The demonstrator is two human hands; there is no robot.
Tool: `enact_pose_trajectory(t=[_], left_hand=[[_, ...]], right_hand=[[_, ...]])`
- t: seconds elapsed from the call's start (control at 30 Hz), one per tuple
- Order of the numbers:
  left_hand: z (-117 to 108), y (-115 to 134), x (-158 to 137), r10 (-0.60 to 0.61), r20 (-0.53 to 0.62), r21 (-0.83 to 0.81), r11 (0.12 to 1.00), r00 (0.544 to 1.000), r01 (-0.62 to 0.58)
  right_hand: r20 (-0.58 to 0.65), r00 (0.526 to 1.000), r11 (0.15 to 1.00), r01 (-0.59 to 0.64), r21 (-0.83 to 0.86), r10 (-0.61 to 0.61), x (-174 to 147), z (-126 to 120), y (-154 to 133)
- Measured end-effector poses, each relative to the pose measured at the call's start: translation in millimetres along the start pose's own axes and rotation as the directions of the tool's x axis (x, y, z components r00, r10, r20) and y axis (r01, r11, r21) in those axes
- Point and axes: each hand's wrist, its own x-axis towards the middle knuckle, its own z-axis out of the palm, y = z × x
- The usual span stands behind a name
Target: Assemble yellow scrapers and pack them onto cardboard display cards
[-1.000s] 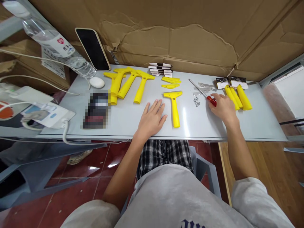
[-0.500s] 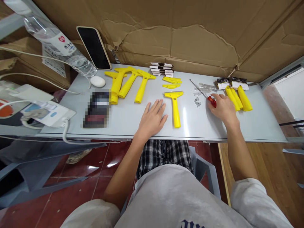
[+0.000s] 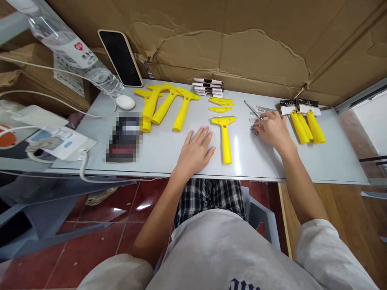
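Observation:
My left hand (image 3: 196, 151) lies flat on the table, its fingers spread, just left of a yellow scraper (image 3: 225, 139) whose head points away from me. Over a small pile of screws (image 3: 253, 131) is my right hand (image 3: 274, 129), thumb and forefinger bent and apart at the pile's edge. No screw shows between them. The metal shaft of a screwdriver (image 3: 252, 108) sticks out beyond that hand, which hides the handle. Flat metal blades (image 3: 264, 109) lie partly covered behind the fingers. Loose yellow cover pieces (image 3: 220, 109) rest beyond the scraper.
Several yellow scrapers (image 3: 181, 112) lie at the left, near a phone (image 3: 121, 58), a white oval object (image 3: 125, 102) and a water bottle (image 3: 75, 52). Yellow handles (image 3: 316, 127) lie at the right. Folded cards (image 3: 208, 88) stand before the cardboard (image 3: 256, 52). A power strip (image 3: 68, 143) sits front left.
My right hand has moved left from the red screwdriver handle to the screws, now covering the handle. The screwdriver and my left hand look unmoved; the view shifted slightly.

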Motion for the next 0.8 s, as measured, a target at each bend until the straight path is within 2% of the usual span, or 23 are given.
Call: enact_pose_trajectory(t=[0.2, 0.27, 0.33, 0.37, 0.47, 0.57, 0.67, 0.8], left_hand=[[3.7, -2.3, 0.0, 0.008, -0.117, -0.051, 0.999, 0.993, -0.014], [0.0, 3.9, 1.7, -0.07, -0.198, -0.096, 0.994, 0.978, 0.052], [-7.9, 17.0, 5.5, -0.203, -0.27, -0.154, 0.974, 0.941, 0.166], [-12.8, 25.7, 8.6, -0.238, -0.274, -0.181, 0.964, 0.932, 0.193], [-26.8, 53.6, 24.7, -0.22, -0.199, -0.199, 0.963, 0.955, 0.18], [-32.5, 71.9, 48.0, -0.22, -0.091, -0.136, 0.969, 0.971, 0.207], [-28.9, 74.7, 69.4, -0.229, 0.009, -0.053, 0.972, 0.973, 0.229], [-18.6, 63.3, 84.6, -0.189, 0.041, 0.004, 0.982, 0.981, 0.189]], right_hand=[[0.054, 0.998, 0.999, -0.02, -0.026, 0.022, 7.0, -3.7, -3.0], [0.066, 0.998, 0.999, -0.021, -0.05, 0.024, 9.7, -4.2, -3.5], [0.067, 0.998, 0.998, -0.017, -0.063, 0.021, 12.0, -3.4, -2.5], [0.063, 0.998, 0.998, -0.016, -0.062, 0.02, 12.7, -2.6, -1.5], [0.054, 0.998, 1.0, -0.01, -0.026, 0.012, 13.0, 0.4, 2.9], [0.043, 0.999, 0.999, 0.003, 0.033, -0.005, 10.8, 2.7, 6.2], [0.038, 0.999, 0.998, -0.006, 0.061, 0.004, 8.2, 3.8, 5.5], [0.037, 0.999, 0.997, -0.005, 0.073, 0.002, 5.9, 5.1, 1.7]])
